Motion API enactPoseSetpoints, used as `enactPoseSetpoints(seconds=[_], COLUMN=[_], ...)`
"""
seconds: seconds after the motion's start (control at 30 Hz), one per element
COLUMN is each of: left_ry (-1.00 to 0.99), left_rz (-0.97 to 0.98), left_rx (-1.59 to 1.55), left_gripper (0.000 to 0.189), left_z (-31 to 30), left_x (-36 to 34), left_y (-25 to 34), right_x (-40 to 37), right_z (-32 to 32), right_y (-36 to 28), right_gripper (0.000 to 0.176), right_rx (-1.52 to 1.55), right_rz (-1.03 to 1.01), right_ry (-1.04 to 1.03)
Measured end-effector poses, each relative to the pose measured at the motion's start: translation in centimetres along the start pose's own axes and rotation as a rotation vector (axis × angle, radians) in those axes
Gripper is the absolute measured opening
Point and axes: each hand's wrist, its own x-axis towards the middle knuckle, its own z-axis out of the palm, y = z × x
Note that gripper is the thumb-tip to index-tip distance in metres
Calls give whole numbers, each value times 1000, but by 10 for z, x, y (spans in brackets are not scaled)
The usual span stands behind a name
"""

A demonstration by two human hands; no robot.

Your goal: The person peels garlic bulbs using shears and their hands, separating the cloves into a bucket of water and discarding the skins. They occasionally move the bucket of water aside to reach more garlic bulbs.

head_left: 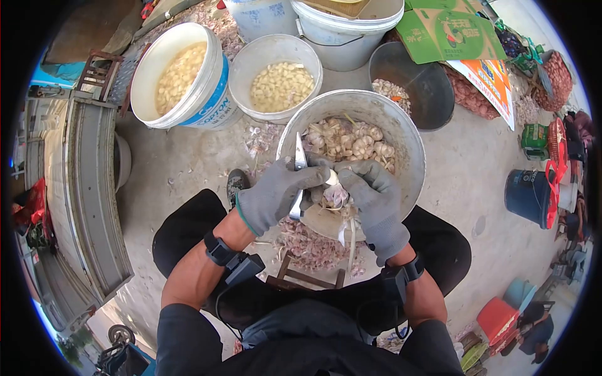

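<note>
Both my hands wear grey gloves and meet over the near part of a large white tub. My left hand (271, 191) is closed around a knife (300, 164), its silvery blade pointing away from me. In my right hand (376, 203) is a garlic bulb (335, 195) with purplish skin, its stalk hanging down toward me. A pale peeled clove (332, 178) shows between the fingertips of the two hands. Whole garlic bulbs (351, 141) lie in the tub (411, 141) just beyond.
Behind the tub stand a white bucket (142, 114) and a bowl (239, 100) of peeled cloves in water, and a dark basin (439, 103). Garlic skins (301, 247) litter the ground before me. A dark blue bucket (525, 195) is at right.
</note>
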Motion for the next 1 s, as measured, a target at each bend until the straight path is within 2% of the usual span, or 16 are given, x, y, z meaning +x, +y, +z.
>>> enactPoseSetpoints(seconds=[0.13,0.2,0.33,0.43,0.53,0.6,0.7,0.83,0.9,1.0], left_ry=[-3,-65,-46,-21,46,76,93,26,-42,-33], left_rz=[-53,-53,-5,26,66,60,78,40,-17,10], left_rx=[-143,-230,-227,-128,14,165,157,176,29,-11], left_gripper=[27,30,34,36,35,33,33,34,36,37], left_z=[-6,-7,-2,1,4,4,5,0,-3,-3], left_x=[4,5,0,-2,-5,-8,-8,-10,-8,-6], left_y=[-12,-11,-3,1,5,9,7,10,5,0], right_x=[0,-1,-1,-5,-6,-5,-5,-6,-5,-7], right_z=[1,0,-2,4,10,4,3,1,-1,-1], right_y=[-6,-4,-3,-13,-14,-10,-7,0,6,1], right_gripper=[10,12,14,16,20,20,17,15,15,13], right_rx=[149,196,152,159,154,-120,-276,-297,-311,-336], right_rz=[54,74,49,43,-53,10,-1,-80,-175,-164], right_ry=[35,29,-6,7,19,-61,-86,-83,-77,-108])
